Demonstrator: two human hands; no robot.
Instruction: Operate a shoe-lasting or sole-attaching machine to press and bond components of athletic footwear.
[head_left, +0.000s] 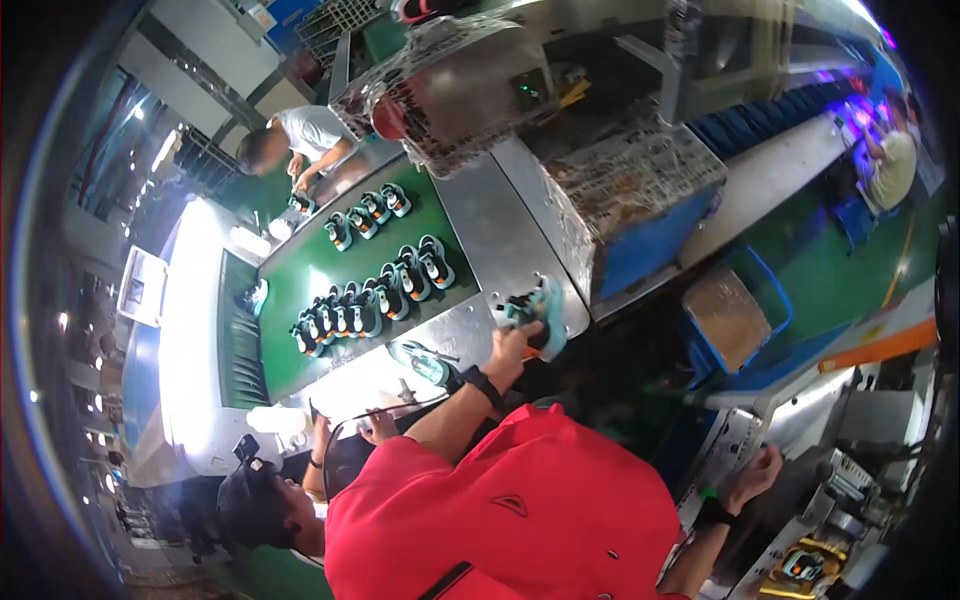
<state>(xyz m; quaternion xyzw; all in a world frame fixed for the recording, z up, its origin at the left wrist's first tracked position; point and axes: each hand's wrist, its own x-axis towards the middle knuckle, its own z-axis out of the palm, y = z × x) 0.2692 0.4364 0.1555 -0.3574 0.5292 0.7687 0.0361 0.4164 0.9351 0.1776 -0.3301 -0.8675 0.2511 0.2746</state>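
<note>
My left hand (508, 357) is closed on a sneaker (545, 312), dark on top with teal sides and an orange patch. The sneaker is at the corner of the metal table (480, 220), beside the green belt. Out to the right, my right hand (755, 478) has loosely curled fingers that stand a little apart, and no object shows in it. It is near the metal edge of a machine (725, 450). A shoe with orange (802, 566) sits in a yellow fixture of the machine at lower right.
Two rows of similar sneakers (390, 290) stand on the green belt (300, 365). A teal shoe (425, 362) lies near a co-worker (265, 500) at my left; another person (315, 140) works across the belt. A blue-framed cart (785, 305) carries cardboard (725, 320). A plastic-wrapped box (640, 180) stands ahead.
</note>
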